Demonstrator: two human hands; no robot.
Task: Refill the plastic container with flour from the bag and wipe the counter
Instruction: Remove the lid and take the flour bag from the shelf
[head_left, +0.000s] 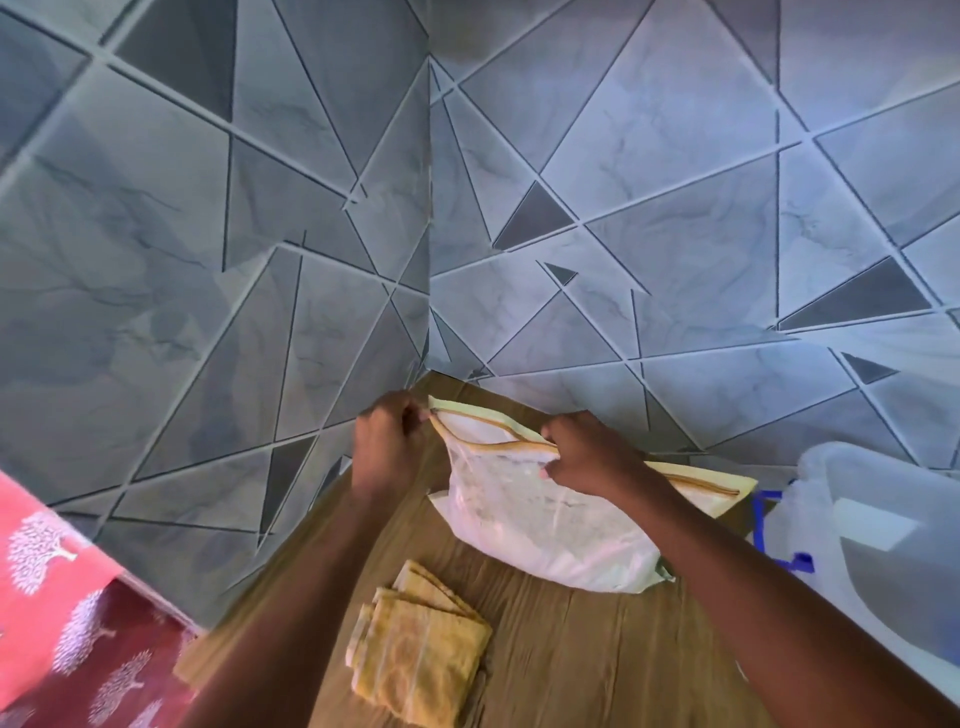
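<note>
Grey geometric-tiled walls meet in a corner behind a wooden surface (571, 649). On it lies a clear zip-top plastic bag of white flour (540, 525). The left hand (387, 441) pinches the bag's far corner; the right hand (587, 452) grips its zip edge. A folded yellow cloth (421, 654) lies nearer, a translucent plastic container (883, 545) at right.

No writing, brand, number or sign can be read anywhere. The white label (871, 521) on the plastic container (883, 551) looks blank, and the flour bag (545, 530) shows no legible print.
</note>
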